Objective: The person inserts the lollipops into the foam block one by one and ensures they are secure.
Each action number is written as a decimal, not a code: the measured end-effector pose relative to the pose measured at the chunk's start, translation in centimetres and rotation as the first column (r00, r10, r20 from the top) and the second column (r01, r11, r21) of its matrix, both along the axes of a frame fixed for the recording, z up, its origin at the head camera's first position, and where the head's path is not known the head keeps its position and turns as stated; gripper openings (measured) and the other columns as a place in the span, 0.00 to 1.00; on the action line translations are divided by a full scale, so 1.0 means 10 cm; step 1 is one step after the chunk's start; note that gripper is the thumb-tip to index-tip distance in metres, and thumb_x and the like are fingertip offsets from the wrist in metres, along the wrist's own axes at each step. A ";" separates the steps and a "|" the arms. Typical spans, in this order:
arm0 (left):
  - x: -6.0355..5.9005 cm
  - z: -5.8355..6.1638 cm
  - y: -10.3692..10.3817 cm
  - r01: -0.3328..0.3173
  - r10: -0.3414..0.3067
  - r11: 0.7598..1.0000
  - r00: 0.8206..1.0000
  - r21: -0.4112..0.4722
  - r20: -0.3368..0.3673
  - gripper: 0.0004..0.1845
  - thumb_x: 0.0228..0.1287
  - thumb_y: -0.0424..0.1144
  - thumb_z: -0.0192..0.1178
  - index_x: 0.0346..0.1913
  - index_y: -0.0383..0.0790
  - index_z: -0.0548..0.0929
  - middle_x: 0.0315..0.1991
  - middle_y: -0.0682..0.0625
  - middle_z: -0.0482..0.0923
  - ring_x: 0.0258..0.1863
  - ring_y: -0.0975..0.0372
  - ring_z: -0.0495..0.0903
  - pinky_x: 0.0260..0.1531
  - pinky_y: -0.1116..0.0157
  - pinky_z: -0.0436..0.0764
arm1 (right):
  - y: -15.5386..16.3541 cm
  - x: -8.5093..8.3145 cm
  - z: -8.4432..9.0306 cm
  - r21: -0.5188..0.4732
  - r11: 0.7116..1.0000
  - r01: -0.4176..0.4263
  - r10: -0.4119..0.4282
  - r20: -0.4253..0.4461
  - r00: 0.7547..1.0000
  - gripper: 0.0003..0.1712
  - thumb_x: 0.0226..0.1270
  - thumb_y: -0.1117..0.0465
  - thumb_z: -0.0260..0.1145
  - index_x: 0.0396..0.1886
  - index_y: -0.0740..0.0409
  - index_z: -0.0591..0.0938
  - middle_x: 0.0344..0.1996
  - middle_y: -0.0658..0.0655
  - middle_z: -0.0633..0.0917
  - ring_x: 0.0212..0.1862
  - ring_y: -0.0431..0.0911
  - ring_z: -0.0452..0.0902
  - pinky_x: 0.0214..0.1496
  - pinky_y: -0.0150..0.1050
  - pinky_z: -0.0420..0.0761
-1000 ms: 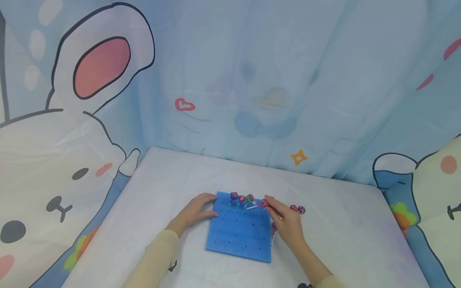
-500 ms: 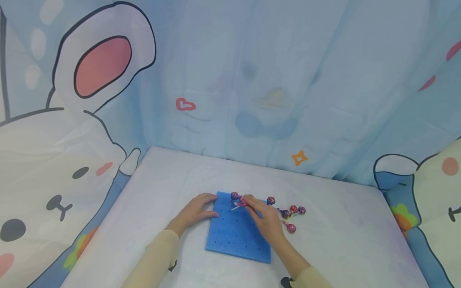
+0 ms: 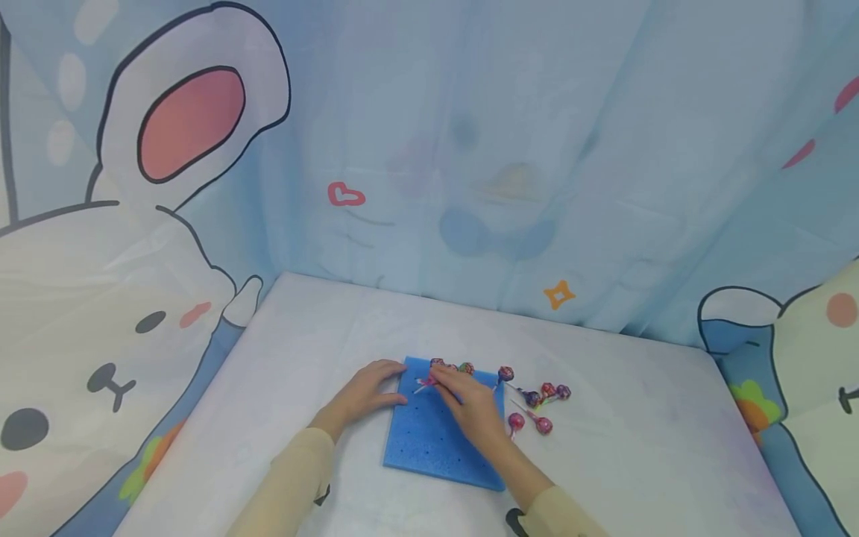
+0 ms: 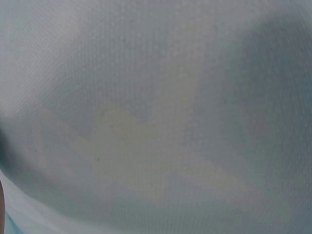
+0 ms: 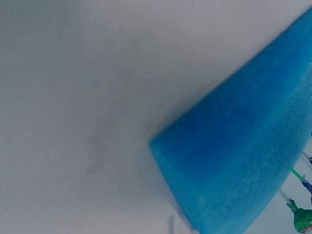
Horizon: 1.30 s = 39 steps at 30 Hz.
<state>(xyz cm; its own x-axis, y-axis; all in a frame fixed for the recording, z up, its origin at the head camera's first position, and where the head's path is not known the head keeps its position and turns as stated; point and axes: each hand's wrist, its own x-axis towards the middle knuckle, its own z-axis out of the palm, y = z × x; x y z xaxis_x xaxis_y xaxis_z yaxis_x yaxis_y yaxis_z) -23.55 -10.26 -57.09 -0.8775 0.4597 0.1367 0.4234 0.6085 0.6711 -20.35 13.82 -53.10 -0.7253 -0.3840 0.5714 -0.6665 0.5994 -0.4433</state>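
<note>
Left hand flat, steadying blue foam board at bench's near-middle. Right hand fingers pinch pink lollipop over board's far-left corner. Likely seating stick; next needs hole alignment.

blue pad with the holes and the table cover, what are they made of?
Blue pad: looks like soft foam, matte; thick slab with rounded edges and a fine grainy surface in the right wrist view, dotted with a grid of small holes. Table cover: probably thin white fabric or plastic sheeting, faint sheen; shallow wrinkles and a weave-like texture in the left wrist view.
</note>
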 end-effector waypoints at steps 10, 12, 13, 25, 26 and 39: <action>0.00 0.01 -0.01 -0.008 0.008 1.000 1.000 0.000 0.022 0.33 0.61 0.50 0.68 0.66 0.40 0.74 0.65 0.44 0.72 0.68 0.51 0.67 0.70 0.53 0.64 | -0.08 -0.02 -0.04 0.050 0.999 -0.015 0.015 0.014 1.000 0.23 0.59 0.70 0.71 0.56 0.56 0.84 0.55 0.54 0.83 0.57 0.49 0.80 0.57 0.46 0.80; 0.00 0.01 -0.01 -0.009 0.009 1.000 1.000 -0.003 0.024 0.33 0.61 0.50 0.67 0.66 0.40 0.74 0.65 0.44 0.72 0.68 0.51 0.66 0.70 0.52 0.64 | -0.09 -0.01 -0.03 0.061 0.998 -0.015 0.014 0.023 1.000 0.24 0.60 0.70 0.71 0.56 0.56 0.83 0.56 0.53 0.83 0.58 0.49 0.79 0.57 0.45 0.80; 0.00 0.01 -0.01 -0.009 0.010 1.000 1.000 -0.006 0.026 0.33 0.61 0.51 0.67 0.66 0.41 0.74 0.65 0.44 0.72 0.68 0.51 0.66 0.70 0.53 0.64 | -0.09 -0.01 -0.03 0.066 0.998 -0.016 0.015 0.026 1.000 0.24 0.60 0.70 0.71 0.57 0.55 0.83 0.56 0.53 0.83 0.58 0.49 0.79 0.58 0.45 0.80; -0.01 0.00 -0.01 -0.010 0.010 1.000 0.999 -0.014 0.030 0.33 0.61 0.51 0.67 0.66 0.42 0.74 0.65 0.45 0.72 0.68 0.52 0.66 0.70 0.53 0.63 | -0.13 -0.02 -0.07 0.093 0.995 -0.025 0.021 0.043 0.999 0.24 0.60 0.70 0.71 0.57 0.55 0.83 0.55 0.52 0.84 0.58 0.48 0.79 0.57 0.43 0.80; -0.01 0.00 -0.01 -0.009 0.009 1.000 1.000 -0.015 0.027 0.33 0.61 0.51 0.67 0.66 0.42 0.74 0.65 0.45 0.72 0.68 0.52 0.66 0.70 0.53 0.63 | -0.14 -0.02 -0.08 0.087 0.996 -0.025 0.022 0.045 0.999 0.23 0.60 0.70 0.71 0.57 0.56 0.83 0.55 0.53 0.84 0.58 0.48 0.79 0.57 0.43 0.80; -0.01 -0.01 -0.01 0.005 -0.005 1.000 1.000 0.015 -0.001 0.32 0.61 0.49 0.68 0.65 0.38 0.74 0.64 0.44 0.73 0.67 0.50 0.68 0.69 0.53 0.65 | -0.21 -0.04 -0.08 0.009 1.000 -0.022 0.020 0.181 0.983 0.19 0.65 0.67 0.67 0.56 0.60 0.83 0.55 0.54 0.84 0.59 0.48 0.78 0.58 0.43 0.79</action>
